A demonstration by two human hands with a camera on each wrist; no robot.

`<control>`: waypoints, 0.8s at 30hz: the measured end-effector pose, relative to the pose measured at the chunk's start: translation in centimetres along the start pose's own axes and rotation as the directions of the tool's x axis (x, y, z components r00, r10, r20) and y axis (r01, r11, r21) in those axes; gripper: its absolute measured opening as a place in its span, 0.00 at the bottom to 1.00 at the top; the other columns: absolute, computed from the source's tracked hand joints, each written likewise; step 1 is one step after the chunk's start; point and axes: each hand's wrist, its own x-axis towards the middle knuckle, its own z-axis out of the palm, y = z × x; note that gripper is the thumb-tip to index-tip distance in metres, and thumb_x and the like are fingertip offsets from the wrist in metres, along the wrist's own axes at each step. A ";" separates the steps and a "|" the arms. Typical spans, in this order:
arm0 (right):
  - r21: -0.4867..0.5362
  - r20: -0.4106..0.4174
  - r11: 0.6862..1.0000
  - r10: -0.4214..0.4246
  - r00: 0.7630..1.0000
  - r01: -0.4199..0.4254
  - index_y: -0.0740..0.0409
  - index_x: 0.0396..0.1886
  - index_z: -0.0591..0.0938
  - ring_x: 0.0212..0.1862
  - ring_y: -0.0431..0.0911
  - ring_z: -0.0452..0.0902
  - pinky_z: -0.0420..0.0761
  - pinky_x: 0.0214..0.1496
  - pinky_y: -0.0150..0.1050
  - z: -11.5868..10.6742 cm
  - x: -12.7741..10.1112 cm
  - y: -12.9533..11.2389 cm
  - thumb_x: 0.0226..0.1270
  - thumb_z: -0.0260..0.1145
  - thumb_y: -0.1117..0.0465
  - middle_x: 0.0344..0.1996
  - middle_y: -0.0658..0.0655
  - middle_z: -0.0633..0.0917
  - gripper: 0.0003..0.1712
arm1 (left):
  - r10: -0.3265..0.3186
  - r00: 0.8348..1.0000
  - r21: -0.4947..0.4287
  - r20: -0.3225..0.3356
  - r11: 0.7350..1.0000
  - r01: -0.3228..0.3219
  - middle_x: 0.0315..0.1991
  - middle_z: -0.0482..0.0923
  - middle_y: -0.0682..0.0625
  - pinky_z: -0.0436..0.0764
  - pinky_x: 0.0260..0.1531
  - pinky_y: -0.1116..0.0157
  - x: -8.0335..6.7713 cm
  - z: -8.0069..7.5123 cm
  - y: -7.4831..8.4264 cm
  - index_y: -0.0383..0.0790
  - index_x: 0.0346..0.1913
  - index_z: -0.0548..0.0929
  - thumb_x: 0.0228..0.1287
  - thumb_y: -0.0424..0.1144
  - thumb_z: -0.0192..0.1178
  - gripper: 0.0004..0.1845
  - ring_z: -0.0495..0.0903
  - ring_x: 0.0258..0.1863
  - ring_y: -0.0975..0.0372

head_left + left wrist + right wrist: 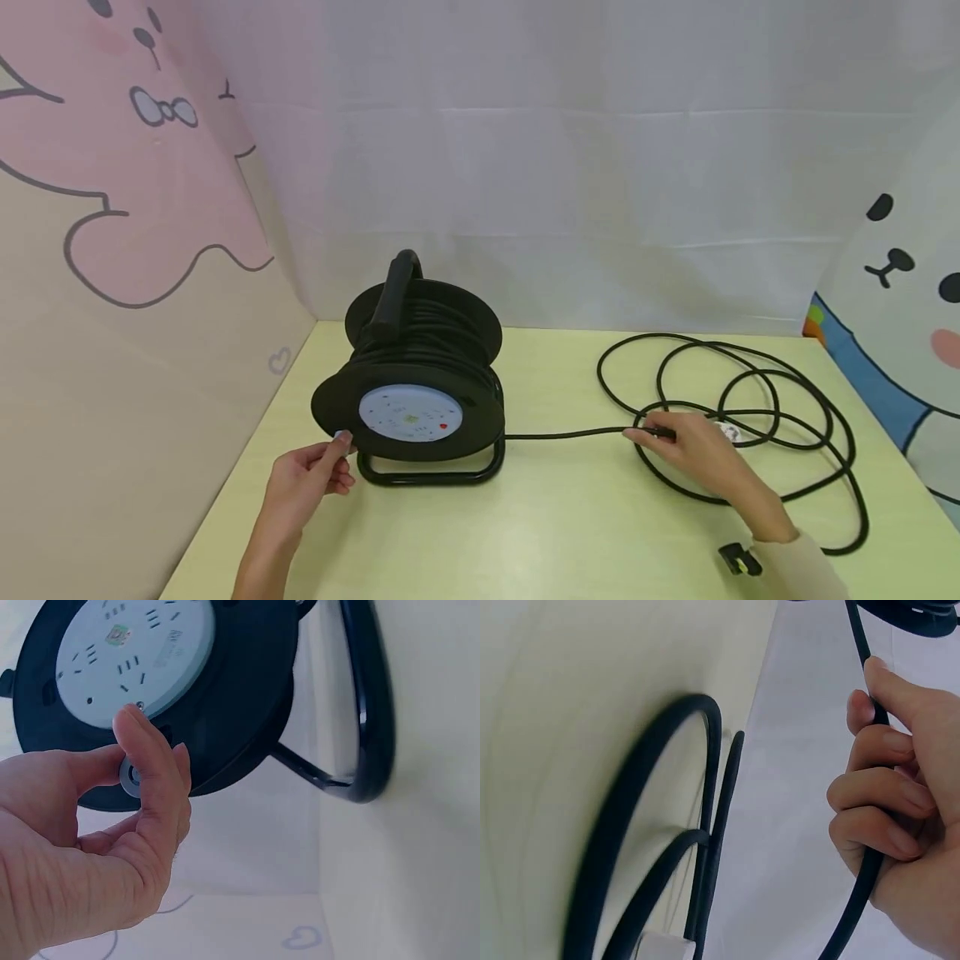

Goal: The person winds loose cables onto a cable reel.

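A black cable reel [408, 417] stands upright on its tube frame at the left of the table, its pale socket face [411, 412] toward me. My left hand [303, 483] pinches a small grey round knob [130, 777] at the lower edge of the reel's front disc, between thumb and fingers. From the reel the black cable [562, 435] runs right, almost straight, into my right hand [693, 450]. In the right wrist view, the fingers of that hand [900, 772] are curled round the cable [860, 892]. More cable is wound on the drum.
Loose cable loops [810, 387] lie on the right of the table [555, 533]. A white object [729, 432], partly hidden, sits among them behind my right hand. Near my right sleeve lies a small black piece [738, 559] with a yellow mark. Printed cloth walls [570, 167] stand at the back and sides.
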 end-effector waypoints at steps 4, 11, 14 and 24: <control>0.010 0.013 1.000 -0.015 1.000 0.015 0.39 0.22 0.77 0.19 0.28 0.54 0.58 0.21 0.28 0.6 0.2 -0.2 0.68 0.74 0.55 0.16 0.33 0.62 0.17 | 0.032 0.999 -0.001 -0.006 0.999 -0.032 0.24 0.80 0.50 0.88 0.30 0.67 -0.2 -0.8 1.2 0.21 0.46 0.82 0.78 0.44 0.59 0.22 0.83 0.22 0.63; -0.012 0.020 1.000 -0.022 1.000 0.022 0.39 0.20 0.74 0.18 0.29 0.53 0.57 0.22 0.28 0.9 0.7 -0.7 0.69 0.72 0.54 0.15 0.33 0.60 0.20 | 0.072 0.997 -0.037 -0.034 0.997 -0.073 0.22 0.79 0.52 0.88 0.30 0.67 -0.8 -1.3 3.3 0.23 0.45 0.84 0.77 0.48 0.60 0.24 0.83 0.21 0.62; -0.014 0.033 1.000 -0.012 0.999 0.012 0.38 0.20 0.74 0.18 0.30 0.54 0.58 0.22 0.29 0.8 0.8 -0.8 0.70 0.72 0.52 0.15 0.33 0.60 0.20 | 0.095 0.994 -0.048 -0.052 0.994 -0.097 0.22 0.78 0.51 0.87 0.29 0.67 -1.2 -1.1 4.3 0.23 0.46 0.85 0.76 0.50 0.61 0.26 0.83 0.20 0.62; -0.024 0.066 0.999 0.049 0.997 -0.047 0.38 0.22 0.78 0.20 0.31 0.59 0.63 0.25 0.30 0.0 0.9 -0.9 0.66 0.74 0.47 0.15 0.35 0.67 0.16 | 0.217 0.970 -0.119 -0.109 0.966 -0.229 0.20 0.76 0.49 0.86 0.22 0.67 -3.0 1.8 8.0 0.19 0.43 0.84 0.76 0.47 0.61 0.25 0.80 0.16 0.61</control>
